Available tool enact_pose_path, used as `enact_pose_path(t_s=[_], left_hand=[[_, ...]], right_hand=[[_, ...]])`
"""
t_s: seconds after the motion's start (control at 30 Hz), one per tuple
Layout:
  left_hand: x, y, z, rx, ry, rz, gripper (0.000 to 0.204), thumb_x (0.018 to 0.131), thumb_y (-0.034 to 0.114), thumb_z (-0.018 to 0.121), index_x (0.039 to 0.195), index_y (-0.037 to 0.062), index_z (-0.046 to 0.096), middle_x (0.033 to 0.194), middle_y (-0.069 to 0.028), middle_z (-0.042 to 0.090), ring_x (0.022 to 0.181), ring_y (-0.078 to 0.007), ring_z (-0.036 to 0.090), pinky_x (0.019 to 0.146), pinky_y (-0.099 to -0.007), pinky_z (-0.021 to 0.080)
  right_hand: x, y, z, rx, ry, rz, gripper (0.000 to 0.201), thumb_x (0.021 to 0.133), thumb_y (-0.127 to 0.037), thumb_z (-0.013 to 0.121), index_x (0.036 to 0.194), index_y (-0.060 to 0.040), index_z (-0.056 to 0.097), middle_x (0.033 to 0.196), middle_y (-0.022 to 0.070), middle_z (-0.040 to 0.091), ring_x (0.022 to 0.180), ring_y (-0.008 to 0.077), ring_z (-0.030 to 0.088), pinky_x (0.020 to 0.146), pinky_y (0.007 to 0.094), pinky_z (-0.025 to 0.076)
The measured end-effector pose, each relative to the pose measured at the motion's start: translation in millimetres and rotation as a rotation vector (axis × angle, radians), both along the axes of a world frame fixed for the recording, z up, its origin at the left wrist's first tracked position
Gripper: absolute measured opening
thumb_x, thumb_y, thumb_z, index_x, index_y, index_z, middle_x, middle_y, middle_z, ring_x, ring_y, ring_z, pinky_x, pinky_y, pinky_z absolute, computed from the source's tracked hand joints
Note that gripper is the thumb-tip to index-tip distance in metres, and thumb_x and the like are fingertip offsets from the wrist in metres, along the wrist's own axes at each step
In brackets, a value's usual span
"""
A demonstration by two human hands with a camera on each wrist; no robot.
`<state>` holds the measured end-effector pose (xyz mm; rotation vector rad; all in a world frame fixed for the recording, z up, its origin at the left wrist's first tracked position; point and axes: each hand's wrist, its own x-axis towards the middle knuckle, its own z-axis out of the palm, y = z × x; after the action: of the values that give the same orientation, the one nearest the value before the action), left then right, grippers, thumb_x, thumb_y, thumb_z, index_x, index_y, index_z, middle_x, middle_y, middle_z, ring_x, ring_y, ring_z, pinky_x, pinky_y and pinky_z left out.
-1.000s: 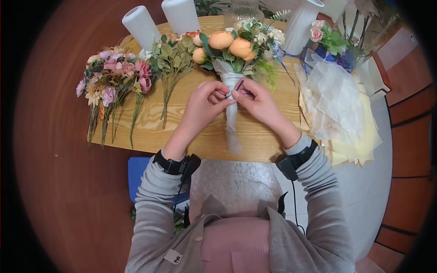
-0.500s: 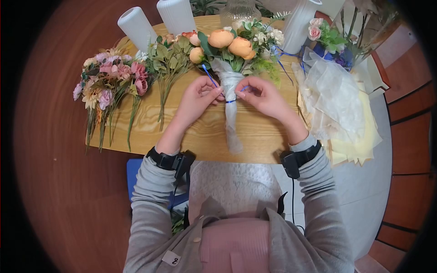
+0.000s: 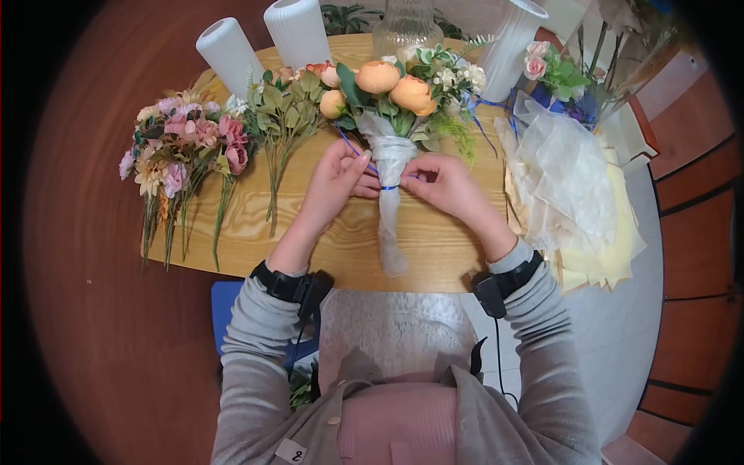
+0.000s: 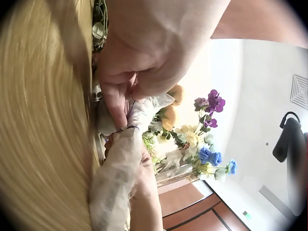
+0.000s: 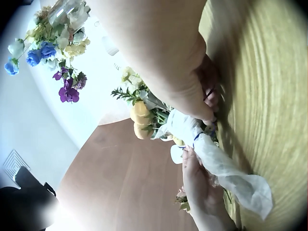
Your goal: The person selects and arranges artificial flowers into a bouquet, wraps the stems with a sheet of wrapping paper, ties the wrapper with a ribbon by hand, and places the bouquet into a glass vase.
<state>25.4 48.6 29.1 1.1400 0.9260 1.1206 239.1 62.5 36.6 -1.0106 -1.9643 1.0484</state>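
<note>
A bouquet with orange blooms lies on the wooden table, its stems wrapped in sheer white fabric whose tail points toward the person. Around the wrap runs a thin blue ribbon, also visible in the left wrist view. The left hand pinches one ribbon end, which sticks up past the thumb. On the other side, the right hand pinches the other end between thumb and forefinger. In the right wrist view the wrap passes between both hands, and some right fingertips are hidden.
Pink and purple flowers and leafy stems lie at the left. White vases and a glass vase stand along the back. White mesh sheets lie over cream paper at the right.
The hands have moved apart from the middle of the wrap, drawing the ribbon ends to either side. The blue band around the wrap has come into sight. The head view has shifted slightly.
</note>
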Motion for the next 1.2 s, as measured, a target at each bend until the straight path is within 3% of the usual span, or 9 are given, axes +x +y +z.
enact_pose_path(t_s=[0.23,0.3,0.37,0.4,0.47,0.67,0.8,1.07,1.2], left_hand=[[3.4,0.6,-7.0,0.014,-0.005,-0.019,0.017,0.098,0.022,0.046,0.105,0.0066,0.043,0.089,-0.0047,0.055,0.075,-0.0138,0.062,0.066,-0.0245,0.052],[3.4,7.4,-17.4,0.368,0.212,-0.024,0.018,0.099,0.024,0.044,0.106,0.0074,0.043,0.088,-0.0025,0.051,0.072,-0.0087,0.052,0.068,-0.021,0.045],[1.3,7.7,-20.9,0.329,0.201,-0.077,0.018,0.099,0.024,0.044,0.106,0.008,0.042,0.086,-0.0019,0.051,0.071,-0.0079,0.049,0.068,-0.0201,0.042],[1.6,6.4,-19.3,0.29,0.189,-0.128,0.018,0.1,0.025,0.043,0.106,0.0085,0.042,0.084,-0.0013,0.051,0.07,-0.0071,0.046,0.068,-0.0192,0.039],[1.7,4.7,-15.9,0.267,0.169,-0.139,0.018,0.1,0.025,0.044,0.106,0.0086,0.042,0.081,-0.0008,0.051,0.069,-0.0072,0.046,0.067,-0.0196,0.04],[2.3,1.7,-6.8,0.105,0.057,-0.074,0.017,0.099,0.024,0.045,0.104,0.009,0.042,0.075,-0.0007,0.053,0.067,-0.0091,0.052,0.062,-0.021,0.043],[1.3,-0.1,-2.3,0.103,-0.088,-0.054,0.014,0.098,0.022,0.048,0.103,0.0095,0.043,0.078,-0.0047,0.059,0.07,-0.012,0.059,0.062,-0.0226,0.046],[2.6,-4.2,6.1,0.054,-0.183,0.019,0.014,0.095,0.019,0.053,0.102,0.0081,0.046,0.092,-0.0158,0.066,0.081,-0.0178,0.066,0.069,-0.026,0.052],[1.9,-5.5,8.9,0.008,-0.199,0.017,0.016,0.095,0.02,0.054,0.103,0.0083,0.047,0.096,-0.0173,0.066,0.083,-0.0185,0.066,0.073,-0.0269,0.053]], right_hand=[[-12.4,-4.2,-14.6,0.11,0.003,-0.14,0.01,0.08,-0.009,0.067,0.081,0.0007,0.065,0.069,0.0067,0.062,0.061,0.0129,0.058,0.057,0.0271,0.047],[-13.8,-3.6,-15.1,0.151,-0.066,-0.162,0.009,0.081,-0.008,0.066,0.08,0.0017,0.064,0.07,0.0071,0.063,0.061,0.0125,0.059,0.057,0.0265,0.047],[-13.1,-1.1,-18.0,-0.203,0.167,-0.082,0.009,0.084,-0.005,0.062,0.08,0.0028,0.063,0.072,0.007,0.064,0.064,0.0115,0.062,0.056,0.0238,0.049],[-12.1,0.9,-19.7,-0.207,0.163,-0.083,0.009,0.084,-0.005,0.062,0.08,0.0028,0.063,0.072,0.007,0.064,0.064,0.0115,0.062,0.056,0.0238,0.049],[-10.6,4.8,-21.4,-0.426,0.303,-0.009,0.007,0.088,-0.004,0.058,0.085,0.0023,0.061,0.075,0.0067,0.065,0.068,0.0112,0.064,0.057,0.0218,0.05],[-7.6,1.3,-8.2,-0.546,0.346,-0.028,0.007,0.089,-0.007,0.058,0.095,-0.0028,0.056,0.079,0.0033,0.065,0.068,0.0082,0.062,0.058,0.02,0.049],[-3.1,2.0,0.2,-0.539,0.252,-0.022,0.01,0.089,-0.008,0.059,0.096,-0.0042,0.054,0.08,0.0034,0.065,0.068,0.0082,0.062,0.058,0.0195,0.048],[4.0,-0.3,5.3,-0.682,0.494,0.01,0.011,0.089,-0.009,0.06,0.097,-0.0051,0.054,0.086,0.0023,0.064,0.077,0.0076,0.062,0.067,0.0189,0.049],[8.8,-2.9,5.1,-0.59,0.503,0.06,0.014,0.087,-0.007,0.061,0.1,-0.004,0.056,0.087,0.002,0.064,0.081,0.0078,0.062,0.072,0.0197,0.05]])
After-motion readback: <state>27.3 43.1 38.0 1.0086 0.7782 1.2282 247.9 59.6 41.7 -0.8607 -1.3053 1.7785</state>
